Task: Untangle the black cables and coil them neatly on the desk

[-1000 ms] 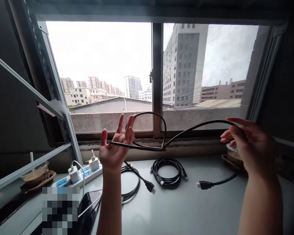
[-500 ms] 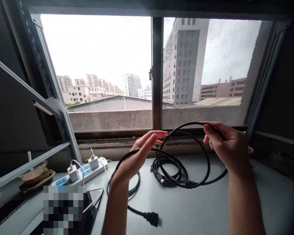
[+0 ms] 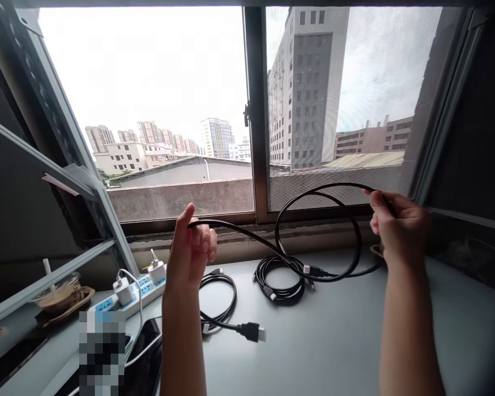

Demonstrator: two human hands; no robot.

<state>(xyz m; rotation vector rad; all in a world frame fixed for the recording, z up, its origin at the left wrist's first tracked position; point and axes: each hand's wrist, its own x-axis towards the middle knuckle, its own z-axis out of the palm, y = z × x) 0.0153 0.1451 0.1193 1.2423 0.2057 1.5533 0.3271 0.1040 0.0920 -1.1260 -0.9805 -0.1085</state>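
A black HDMI cable [image 3: 239, 226] runs between my two hands above the table. My right hand [image 3: 400, 225] pinches it, with a loop of the cable hanging at its left. On the left side, the cable lies in the crook of my left hand [image 3: 192, 256], thumb raised and fingers curled around it. One HDMI plug [image 3: 251, 331] dangles low, to the right of my left forearm. Another HDMI plug [image 3: 315, 271] shows at the bottom of the loop. Behind lie two coiled black cables, one coil [image 3: 279, 300] in the middle and another coil [image 3: 234, 297] partly hidden by my left arm.
A white power strip [image 3: 127, 308] with plugged-in chargers stands at the left. Beyond it is a plastic drink cup [image 3: 60, 291] with a straw. A dark phone-like device [image 3: 146, 352] lies near my left forearm. Metal shelf posts [image 3: 119, 247] frame the window behind the table [image 3: 313, 341].
My left hand has moved left, its fingers now curled with the cable in its crook. My right hand has shifted slightly right. The span of cable between them is longer.
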